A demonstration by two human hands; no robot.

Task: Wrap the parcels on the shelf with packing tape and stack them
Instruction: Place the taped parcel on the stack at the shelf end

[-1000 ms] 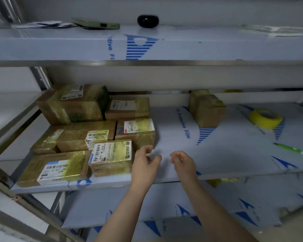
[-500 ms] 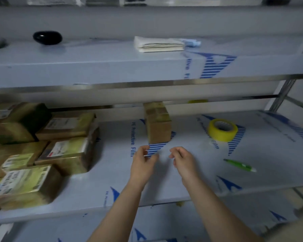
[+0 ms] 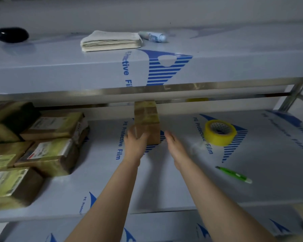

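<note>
On the head camera I see a lone brown parcel (image 3: 147, 119) standing toward the back of the middle shelf (image 3: 164, 193), partly tucked under the upper shelf's edge. The left hand (image 3: 136, 144) has its fingers (image 3: 131, 137) stretched out and laid against the parcel's near left corner, though blur softens the tips. The right hand (image 3: 173, 145) is just beside the parcel's right side, its fingers straight and holding nothing. A yellow packing tape roll (image 3: 219, 132) lies flat to the right, with a green pen (image 3: 233, 174) nearer the front edge. Taped parcels (image 3: 47, 154) are stacked at the left.
</note>
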